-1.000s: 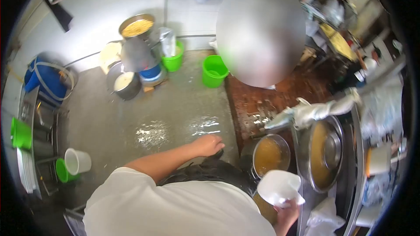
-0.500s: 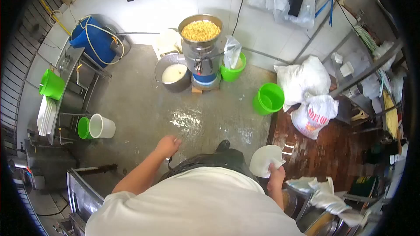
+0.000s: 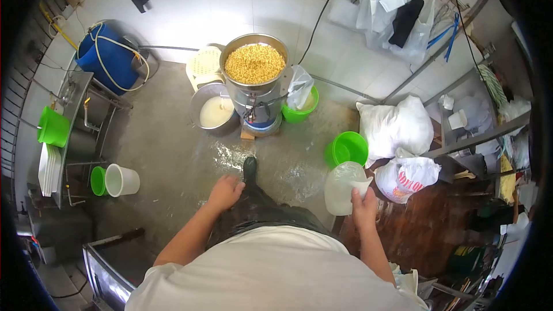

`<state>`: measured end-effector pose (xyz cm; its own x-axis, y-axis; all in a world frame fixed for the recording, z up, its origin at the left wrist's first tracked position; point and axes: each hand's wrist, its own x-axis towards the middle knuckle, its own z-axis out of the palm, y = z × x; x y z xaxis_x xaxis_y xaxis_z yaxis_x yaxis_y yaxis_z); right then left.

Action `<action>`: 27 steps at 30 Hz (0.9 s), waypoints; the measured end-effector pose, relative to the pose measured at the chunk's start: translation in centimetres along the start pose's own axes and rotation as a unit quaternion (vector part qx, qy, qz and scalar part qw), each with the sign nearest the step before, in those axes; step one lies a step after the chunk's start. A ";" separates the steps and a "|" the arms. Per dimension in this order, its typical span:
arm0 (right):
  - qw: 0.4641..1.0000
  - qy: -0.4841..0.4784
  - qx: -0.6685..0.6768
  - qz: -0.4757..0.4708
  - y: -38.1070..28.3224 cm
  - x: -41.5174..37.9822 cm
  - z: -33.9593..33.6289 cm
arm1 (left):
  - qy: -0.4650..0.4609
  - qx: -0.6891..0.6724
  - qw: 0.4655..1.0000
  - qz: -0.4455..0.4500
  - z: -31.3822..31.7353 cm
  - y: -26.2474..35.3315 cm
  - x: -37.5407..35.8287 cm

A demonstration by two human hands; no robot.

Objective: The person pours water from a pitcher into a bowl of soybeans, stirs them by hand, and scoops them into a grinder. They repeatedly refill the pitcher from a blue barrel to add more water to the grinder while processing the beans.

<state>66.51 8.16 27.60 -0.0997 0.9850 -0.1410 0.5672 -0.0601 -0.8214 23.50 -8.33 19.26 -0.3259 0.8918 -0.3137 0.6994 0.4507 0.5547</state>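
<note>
My right hand (image 3: 364, 207) is closed on a translucent white plastic scoop (image 3: 340, 190), which hangs over the floor just in front of a green bucket (image 3: 350, 148). Nothing shows in my left hand (image 3: 226, 192), whose fingers are curled loosely above the floor. Farther ahead, a steel grinding machine (image 3: 253, 103) carries a bowl of yellow beans (image 3: 255, 63). At its left stands a metal pot (image 3: 199, 101) with creamy white liquid (image 3: 216, 112). A second green bucket (image 3: 297, 116) with a plastic bag (image 3: 300, 87) is at its right.
White sacks (image 3: 396, 128) lie at the right beside a metal rack (image 3: 478, 135). On the left are a blue barrel (image 3: 109, 60), a steel sink table (image 3: 74, 121) and a white bucket (image 3: 122, 181). A wooden block (image 3: 247, 136) sits by the machine. The floor (image 3: 167, 150) has wet patches.
The machine and its beans look nearer. My right hand has moved forward with the scoop, now in front of the green bucket. A boot has stepped forward. My left hand has shifted slightly.
</note>
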 end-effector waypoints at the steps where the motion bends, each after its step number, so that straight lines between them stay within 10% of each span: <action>1: 0.999 0.009 -0.009 -0.033 -1.5 1.5 0.4 | 0.028 -0.031 0.999 0.023 -0.5 0.3 1.7; 15: 0.950 0.046 -0.110 -0.288 -27.4 19.6 8.1 | 0.335 -0.135 0.931 0.053 -14.1 -2.8 35.3; 27: 0.928 -0.024 -0.159 -0.337 -38.8 28.8 15.0 | 0.300 -0.224 0.927 -0.035 -15.2 -2.4 45.3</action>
<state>29.31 36.40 47.12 -0.5502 0.7735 0.3146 0.5750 0.6241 -0.5290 -2.65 31.59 15.44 -0.7490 0.6608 0.0491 0.3730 0.3593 0.8554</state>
